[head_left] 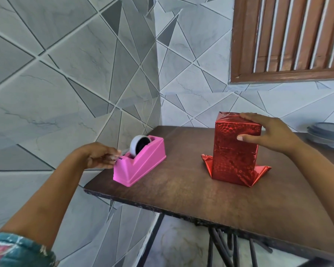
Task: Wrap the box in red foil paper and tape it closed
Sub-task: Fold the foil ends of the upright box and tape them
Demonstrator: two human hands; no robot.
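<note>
While gripping the top of the foil-wrapped box with the right hand, thumb on the front, pinches the end of the tape at the pink dispenser with the left hand. Stands upright on the right half of the table, bottom flaps splayed out. Grey tubs off at far right.

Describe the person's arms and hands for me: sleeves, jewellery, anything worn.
The left arm is bare up to a sleeve of teal fabric printed with pink and white. The right arm is bare as far as the frame shows. The left hand and right hand show no gloves, rings or watch.
</note>
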